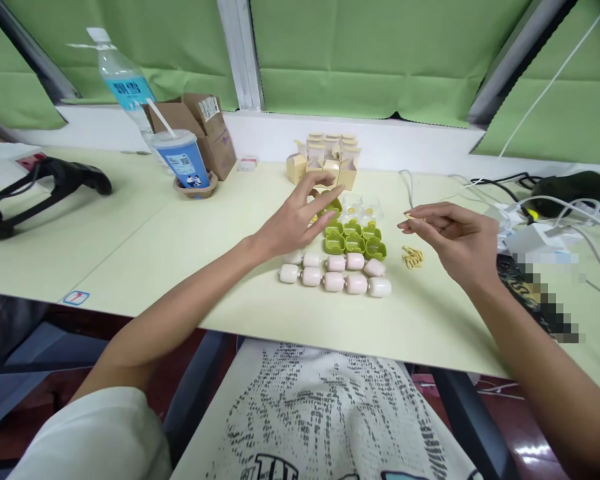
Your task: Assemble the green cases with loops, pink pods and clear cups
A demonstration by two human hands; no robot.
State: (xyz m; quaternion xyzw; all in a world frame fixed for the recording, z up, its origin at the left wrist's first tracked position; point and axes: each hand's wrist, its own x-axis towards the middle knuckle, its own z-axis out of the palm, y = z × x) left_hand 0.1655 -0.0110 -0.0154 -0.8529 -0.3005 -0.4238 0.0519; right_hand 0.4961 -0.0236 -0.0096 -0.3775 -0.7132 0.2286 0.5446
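Observation:
My left hand (297,217) reaches over the table with its fingers curved and spread. A green shell piece (335,207) shows between its thumb and forefinger; contact is unclear. My right hand (450,240) pinches a small yellow piece (414,217), partly hidden by the fingertips. Below it lies a little pile of yellow pieces (413,257). Several green shell pieces (355,244) stand in rows, hollow side up. Behind them are clear plastic pieces (361,208) with yellow bits inside. In front, pale pink and white barrel-shaped pieces (334,282) form two rows.
Small open cartons (347,175) stand at the back by the wall. To the left are a blue paper cup (184,163), a brown cardboard box (217,143), a water bottle (125,83) and a black stand (55,177). White cables and plugs (540,240) crowd the right.

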